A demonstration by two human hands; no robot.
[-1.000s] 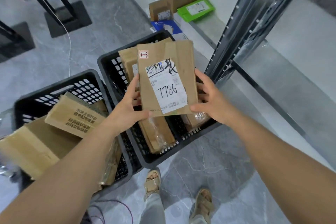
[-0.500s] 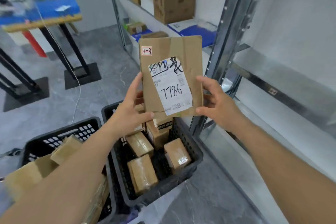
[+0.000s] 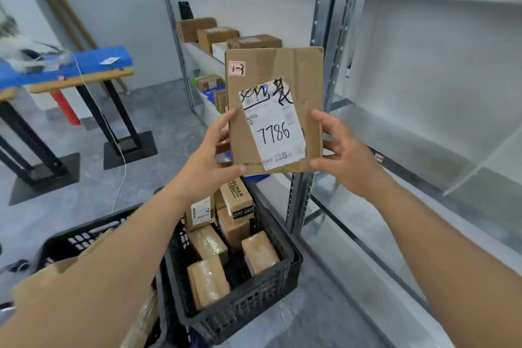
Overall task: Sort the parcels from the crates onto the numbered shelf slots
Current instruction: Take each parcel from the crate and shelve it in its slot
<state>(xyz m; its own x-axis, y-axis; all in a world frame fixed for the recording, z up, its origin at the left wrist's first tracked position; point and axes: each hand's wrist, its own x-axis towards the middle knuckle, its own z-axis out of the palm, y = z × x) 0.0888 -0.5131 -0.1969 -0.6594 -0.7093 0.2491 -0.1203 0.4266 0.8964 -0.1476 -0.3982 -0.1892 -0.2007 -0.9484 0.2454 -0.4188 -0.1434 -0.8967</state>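
A flat brown cardboard parcel (image 3: 305, 87) with a white label reading 7786 and a small red-edged sticker is held upright in front of me. My left hand (image 3: 210, 161) grips its lower left edge, thumb on the front. My right hand (image 3: 343, 154) grips its lower right edge the same way. Below it stands a black crate (image 3: 254, 305) holding several small taped brown parcels. A second black crate (image 3: 82, 237) with cardboard parcels sits to the left, partly hidden by my left arm. The grey metal shelf (image 3: 418, 138) on the right carries small slot tags.
The shelf bay further back (image 3: 203, 54) holds several brown boxes, with green and blue packets above. A steel upright (image 3: 324, 37) stands just behind the parcel. A blue-topped bench (image 3: 84, 65) on black legs stands at the left, and a white cable hangs to the grey floor.
Both hands have lifted the parcel up and away from the crate. My view has risen from the crates to the shelves, so the upper shelf levels now show.
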